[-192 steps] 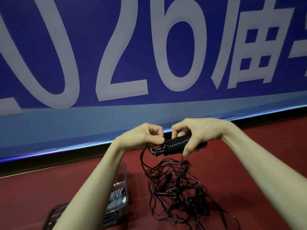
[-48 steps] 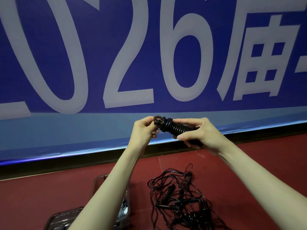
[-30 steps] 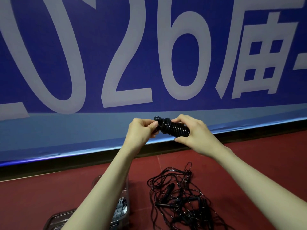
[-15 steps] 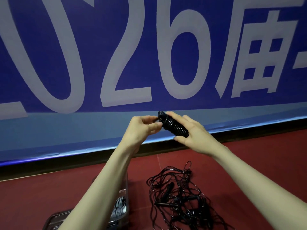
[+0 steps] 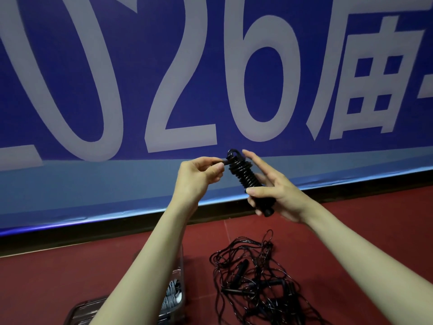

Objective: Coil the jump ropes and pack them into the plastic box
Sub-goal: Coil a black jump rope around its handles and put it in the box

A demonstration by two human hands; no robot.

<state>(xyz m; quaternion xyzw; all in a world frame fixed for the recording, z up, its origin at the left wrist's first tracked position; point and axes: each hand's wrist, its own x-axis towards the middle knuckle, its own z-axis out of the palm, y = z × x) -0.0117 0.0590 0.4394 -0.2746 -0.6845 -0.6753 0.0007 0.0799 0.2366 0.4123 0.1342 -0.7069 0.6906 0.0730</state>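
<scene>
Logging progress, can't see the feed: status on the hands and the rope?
Left hand pinches the cord end; right hand grips the coiled jump rope, index finger straight. Bundle raised, not yet in plastic box. Tangled ropes on floor; nothing blocking.

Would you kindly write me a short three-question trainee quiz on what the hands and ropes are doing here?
1. True or false: the coiled jump rope already lies in the plastic box.
2. Which hand pinches the loose cord end at the bundle's top: A the left hand, B the right hand?
3. Fill in: the tangled ropes lie on the red ___.

Key: 1 false; 2 A; 3 floor.
</scene>
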